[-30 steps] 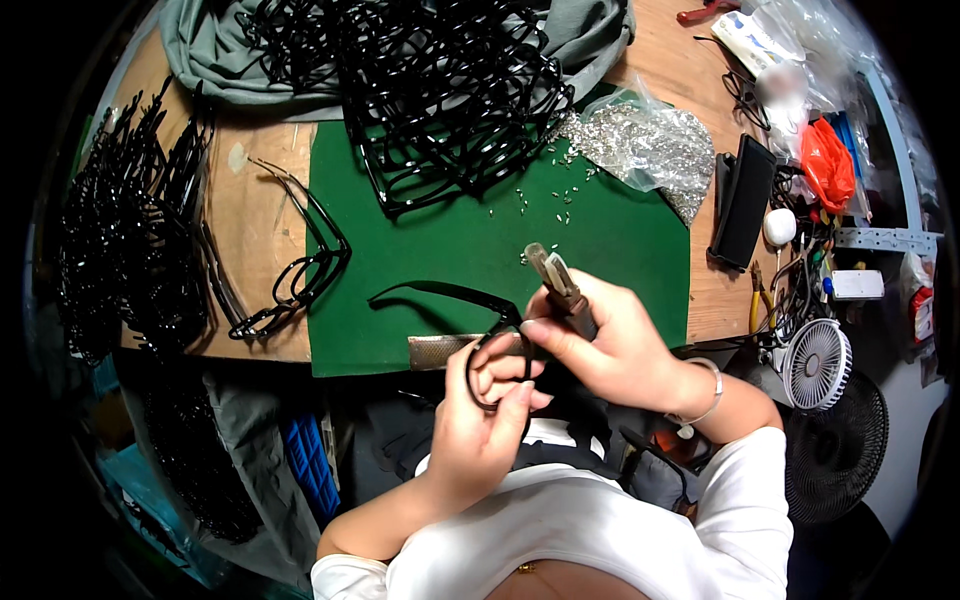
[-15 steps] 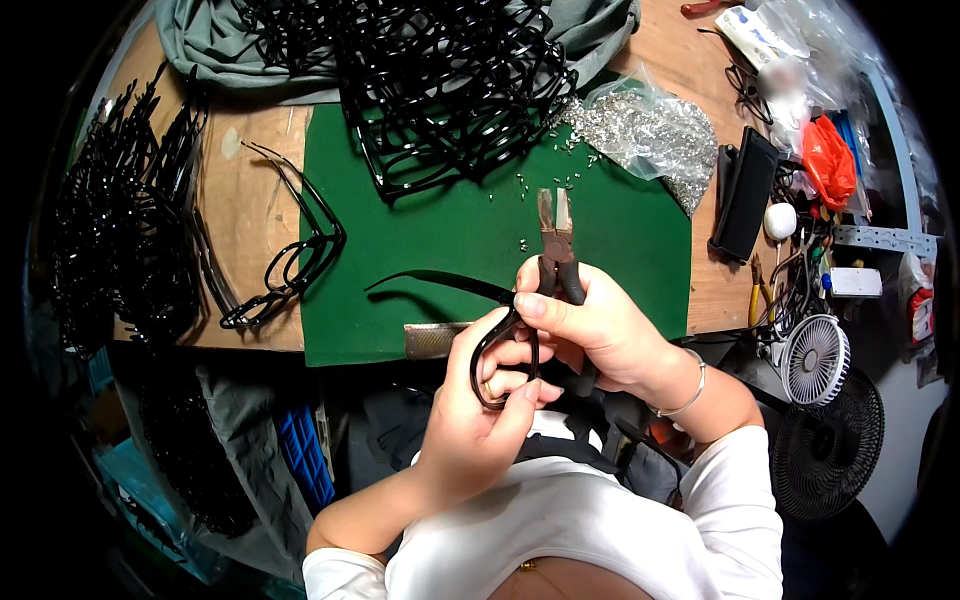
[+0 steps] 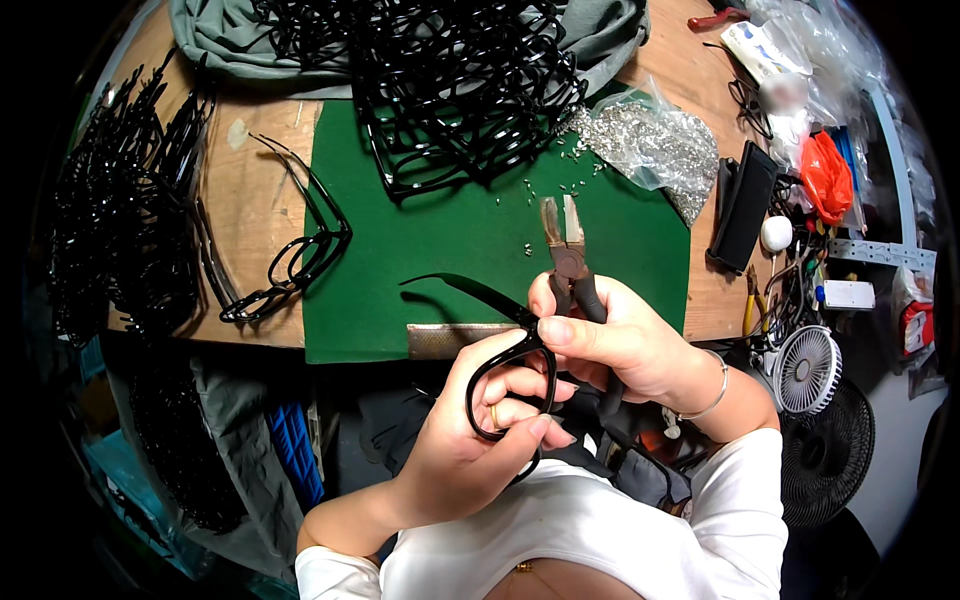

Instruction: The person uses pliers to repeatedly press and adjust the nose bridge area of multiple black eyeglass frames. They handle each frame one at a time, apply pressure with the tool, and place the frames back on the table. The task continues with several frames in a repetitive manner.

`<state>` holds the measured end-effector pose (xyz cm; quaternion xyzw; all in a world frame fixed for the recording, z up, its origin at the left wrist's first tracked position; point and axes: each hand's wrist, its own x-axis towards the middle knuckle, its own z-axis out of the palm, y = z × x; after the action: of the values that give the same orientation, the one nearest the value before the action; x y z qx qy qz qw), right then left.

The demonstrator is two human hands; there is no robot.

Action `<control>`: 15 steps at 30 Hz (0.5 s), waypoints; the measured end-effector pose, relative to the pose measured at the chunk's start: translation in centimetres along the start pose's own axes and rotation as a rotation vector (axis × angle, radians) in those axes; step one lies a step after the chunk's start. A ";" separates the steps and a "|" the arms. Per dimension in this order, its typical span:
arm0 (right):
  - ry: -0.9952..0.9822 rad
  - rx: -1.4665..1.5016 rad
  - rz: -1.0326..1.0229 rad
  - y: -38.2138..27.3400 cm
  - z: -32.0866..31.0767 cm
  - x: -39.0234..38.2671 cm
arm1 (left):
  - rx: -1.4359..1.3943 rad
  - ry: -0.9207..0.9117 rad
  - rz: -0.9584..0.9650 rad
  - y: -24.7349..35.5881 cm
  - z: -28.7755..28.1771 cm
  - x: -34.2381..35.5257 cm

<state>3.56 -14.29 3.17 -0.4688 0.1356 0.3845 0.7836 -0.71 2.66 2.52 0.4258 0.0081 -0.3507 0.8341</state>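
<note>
A black eyeglass frame (image 3: 492, 297) is held over the near edge of the green mat (image 3: 390, 225), one temple pointing up and to the left. My left hand (image 3: 450, 440) is closed around its rim, fingers passing behind and through the lens opening. At the corner where temple meets rim, the thumb of my right hand (image 3: 640, 345) presses on the frame. That same hand also grips a pair of pliers (image 3: 569, 262) with dark handles, jaws up and slightly parted, with nothing between them. The frame's other half is mostly hidden by my left hand.
Piled black eyeglass frames (image 3: 450, 110) cover the mat's far side; more frames (image 3: 120, 220) stack at left, beside a single pair (image 3: 300, 260). A clear bag of small silver pieces (image 3: 650, 145) spills some onto the mat. A black case (image 3: 743, 205) and white fan (image 3: 808, 370) are at right.
Both hands have shifted slightly right and down with the eyeglass frame and pliers. The frame has turned a little, showing more of its rim. Both grips are kept.
</note>
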 end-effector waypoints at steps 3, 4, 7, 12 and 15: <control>0.005 -0.080 -0.021 -1.0 0.5 -0.5 | 0.002 0.010 -0.007 -0.2 0.1 0.0; 0.002 -0.120 -0.027 -1.2 0.6 -0.6 | -0.001 0.013 -0.013 -0.2 0.1 -0.1; 0.050 -0.239 -0.103 -1.2 0.7 -0.8 | -0.011 0.010 -0.083 0.2 0.0 -0.2; 0.046 -0.305 -0.085 -1.1 0.5 -0.6 | 0.006 -0.027 -0.064 0.3 -0.2 -0.5; 0.060 -0.241 -0.017 -1.2 0.7 -0.5 | -0.033 -0.036 -0.106 0.5 -0.4 -0.4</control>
<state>4.00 -14.28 4.54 -0.5721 0.1075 0.3772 0.7204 -0.60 3.37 2.69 0.4044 0.0215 -0.4017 0.8214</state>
